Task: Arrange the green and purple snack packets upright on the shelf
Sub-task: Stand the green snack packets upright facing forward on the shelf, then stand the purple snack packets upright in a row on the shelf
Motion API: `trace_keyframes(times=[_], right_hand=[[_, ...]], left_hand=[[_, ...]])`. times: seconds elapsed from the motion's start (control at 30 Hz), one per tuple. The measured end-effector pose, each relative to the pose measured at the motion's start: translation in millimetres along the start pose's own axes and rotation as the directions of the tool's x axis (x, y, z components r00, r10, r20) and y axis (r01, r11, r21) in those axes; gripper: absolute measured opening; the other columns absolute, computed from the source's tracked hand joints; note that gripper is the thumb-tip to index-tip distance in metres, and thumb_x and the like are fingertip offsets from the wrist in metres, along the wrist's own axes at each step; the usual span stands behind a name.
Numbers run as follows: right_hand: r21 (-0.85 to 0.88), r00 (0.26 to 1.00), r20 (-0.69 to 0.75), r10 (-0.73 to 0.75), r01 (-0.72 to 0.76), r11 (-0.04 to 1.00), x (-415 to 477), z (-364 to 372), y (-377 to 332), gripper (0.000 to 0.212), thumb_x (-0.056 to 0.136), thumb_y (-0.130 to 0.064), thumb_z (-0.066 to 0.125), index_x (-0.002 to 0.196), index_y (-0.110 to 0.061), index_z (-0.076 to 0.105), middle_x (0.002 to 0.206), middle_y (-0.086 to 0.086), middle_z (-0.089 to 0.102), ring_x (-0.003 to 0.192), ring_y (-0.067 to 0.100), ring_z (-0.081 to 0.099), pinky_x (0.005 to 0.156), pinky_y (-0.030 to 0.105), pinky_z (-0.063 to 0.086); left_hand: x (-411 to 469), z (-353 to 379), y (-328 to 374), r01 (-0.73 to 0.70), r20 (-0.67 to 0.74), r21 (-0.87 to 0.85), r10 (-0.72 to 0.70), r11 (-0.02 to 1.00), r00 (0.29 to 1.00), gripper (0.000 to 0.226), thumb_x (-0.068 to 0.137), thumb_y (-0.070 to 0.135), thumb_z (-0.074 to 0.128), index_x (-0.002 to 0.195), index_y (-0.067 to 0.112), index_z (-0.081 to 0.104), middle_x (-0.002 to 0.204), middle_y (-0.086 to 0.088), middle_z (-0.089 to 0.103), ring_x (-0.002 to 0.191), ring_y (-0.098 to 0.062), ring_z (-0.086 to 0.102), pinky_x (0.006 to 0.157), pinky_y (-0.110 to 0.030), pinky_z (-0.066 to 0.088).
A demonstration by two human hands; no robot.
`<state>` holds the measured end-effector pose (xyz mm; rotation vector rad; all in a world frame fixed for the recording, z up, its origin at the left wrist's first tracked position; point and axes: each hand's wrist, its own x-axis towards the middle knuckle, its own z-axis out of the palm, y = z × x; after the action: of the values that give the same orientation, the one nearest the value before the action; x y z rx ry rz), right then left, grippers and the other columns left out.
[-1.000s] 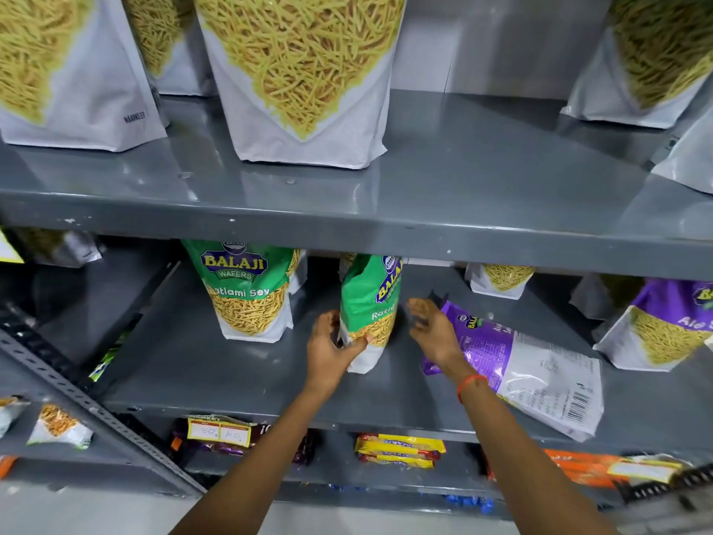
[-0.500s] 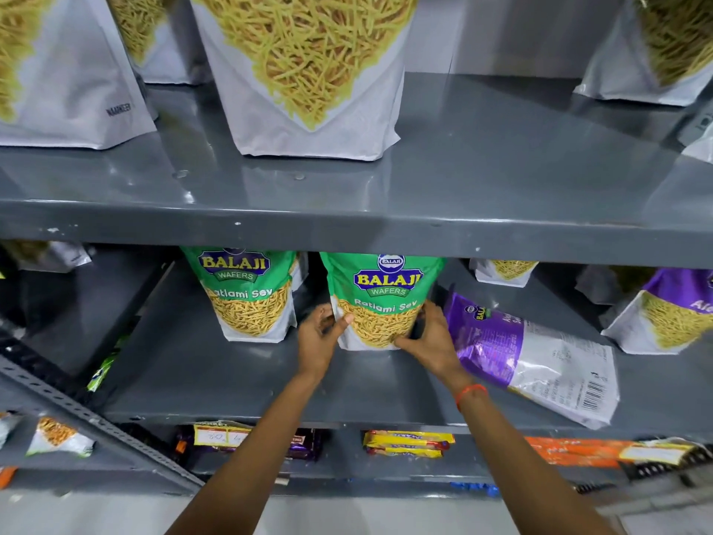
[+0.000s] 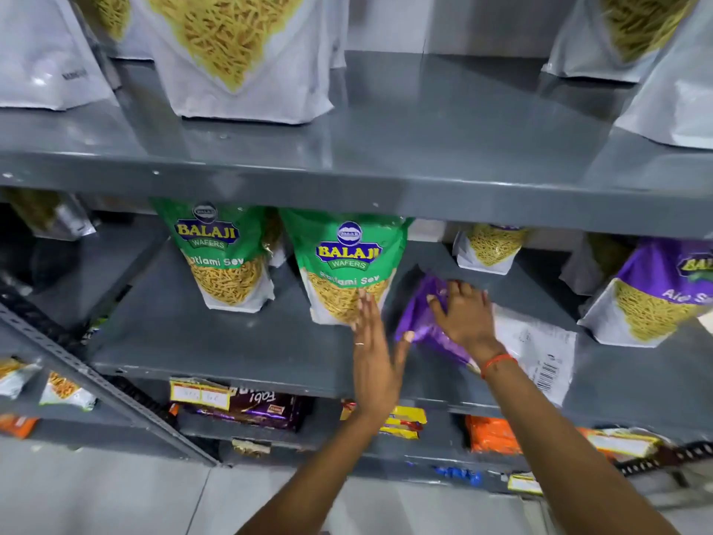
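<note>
A big grey metal rack [image 3: 386, 195] fills the view. Its top board [image 3: 443, 121] is shiny and catches the light. A slanted grey bar with holes [image 3: 96, 384] runs down the left side. Behind is a pale grey wall [image 3: 443, 21]. Below is a light floor [image 3: 108, 492].

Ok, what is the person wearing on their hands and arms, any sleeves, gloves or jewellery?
No gloves and no sleeves show: both forearms are bare up to the frame's edge. The right hand has a thin orange-red thread band tied round its wrist. The left hand carries a slim, pale ring on one finger. No watch or other markings are visible.
</note>
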<state>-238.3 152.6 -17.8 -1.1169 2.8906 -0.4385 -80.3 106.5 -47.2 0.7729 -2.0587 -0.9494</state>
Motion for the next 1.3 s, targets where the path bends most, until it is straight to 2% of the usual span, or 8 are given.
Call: trace_keyframes(times=[0.17, 0.33, 0.43, 0.5, 0.7, 0.87, 1.1, 1.3], right_hand=[[-0.062, 0.951, 0.298, 0.08, -0.064, 0.996, 7, -30, 81, 0.051, 0.096, -0.041, 0.028, 0.127, -0.006, 0.048, 0.137, 0.022, 0.049, 0.125, 0.039, 0.047, 0.106, 0.044, 0.036], [0.111, 0.864, 0.502, 0.037, -0.107, 0.988, 22, -59, 126, 0.037, 0.098, -0.03, 0.034, 0.098, -0.007, 0.063, 0.117, 0.019, 0.057, 0.107, 0.03, 0.055, 0.082, 0.027, 0.045], [0.149, 0.837, 0.547, 0.033, -0.136, 0.98, 31, -66, 141, 0.033, 0.096, -0.016, 0.038, 0.12, 0.0, 0.056, 0.134, 0.02, 0.053, 0.121, 0.031, 0.051, 0.091, 0.027, 0.037], [0.138, 0.817, 0.577, -0.001, -0.096, 0.986, 37, -65, 150, 0.033, 0.095, -0.014, 0.04, 0.121, -0.002, 0.057, 0.132, 0.017, 0.056, 0.114, 0.029, 0.055, 0.092, 0.027, 0.039], [0.283, 0.825, 0.564, -0.038, -0.15, 0.947, 48, -56, 166, 0.019, 0.088, -0.006, 0.053, 0.097, -0.001, 0.069, 0.107, 0.018, 0.067, 0.084, 0.019, 0.052, 0.064, 0.016, 0.046], [0.497, 0.954, 0.298, 0.014, -0.168, 0.851, 46, -49, 166, 0.021, 0.088, 0.001, 0.05, 0.097, 0.004, 0.068, 0.112, 0.018, 0.069, 0.088, 0.018, 0.056, 0.068, 0.015, 0.042], [0.648, 0.986, -0.125, 0.114, -0.006, 0.762, 30, -42, 178, 0.014, 0.089, 0.001, 0.044, 0.09, 0.005, 0.058, 0.094, 0.026, 0.068, 0.086, 0.035, 0.062, 0.066, 0.027, 0.035], [0.701, 0.967, -0.176, 0.182, -0.007, 0.713, 11, -22, 186, 0.014, 0.093, -0.004, 0.044, 0.094, 0.005, 0.054, 0.095, 0.024, 0.067, 0.082, 0.018, 0.054, 0.07, 0.032, 0.038]], left_hand=[[-41, 79, 58, 0.367, 0.079, -0.177, -0.358, 0.913, 0.93, 0.092, 0.081, 0.048, 0.05, 0.143, 0.0, 0.004, 0.156, -0.012, -0.005, 0.146, -0.023, -0.003, 0.116, -0.022, -0.001], [-36, 116, 81, 0.592, -0.037, -0.385, -0.653, 0.708, 0.756, 0.08, 0.08, 0.007, 0.067, 0.139, -0.013, 0.018, 0.149, -0.028, 0.026, 0.14, -0.035, 0.027, 0.115, -0.03, 0.016], [-32, 118, 87, 0.653, -0.039, -0.55, -0.797, 0.521, 0.603, 0.011, 0.081, -0.001, 0.065, 0.08, -0.011, 0.061, 0.066, -0.023, 0.063, 0.06, -0.025, 0.06, 0.067, -0.044, 0.053], [-33, 116, 82, 0.645, 0.032, -0.662, -0.845, 0.382, 0.533, 0.034, 0.082, -0.003, 0.062, 0.053, 0.006, 0.048, 0.039, -0.003, 0.054, 0.034, -0.01, 0.048, 0.037, -0.024, 0.048], [-32, 110, 87, 0.675, 0.153, -0.709, -0.89, 0.204, 0.429, 0.026, 0.086, -0.004, 0.054, 0.061, 0.003, 0.048, 0.06, -0.012, 0.062, 0.052, -0.023, 0.062, 0.037, -0.02, 0.053], [-16, 106, 90, 0.64, 0.165, -0.711, -0.816, 0.29, 0.554, 0.028, 0.09, -0.002, 0.044, 0.063, 0.005, 0.048, 0.059, -0.01, 0.067, 0.049, -0.016, 0.066, 0.046, -0.025, 0.056], [26, 108, 96, 0.374, -0.106, -0.508, -0.488, 0.776, 0.866, 0.011, 0.086, 0.002, 0.057, 0.086, 0.003, 0.067, 0.088, -0.016, 0.07, 0.084, -0.02, 0.059, 0.086, -0.052, 0.054], [40, 112, 95, 0.333, -0.088, -0.386, -0.393, 0.86, 0.915, 0.016, 0.086, 0.006, 0.058, 0.097, -0.001, 0.068, 0.101, -0.018, 0.071, 0.091, -0.017, 0.06, 0.085, -0.039, 0.054]])
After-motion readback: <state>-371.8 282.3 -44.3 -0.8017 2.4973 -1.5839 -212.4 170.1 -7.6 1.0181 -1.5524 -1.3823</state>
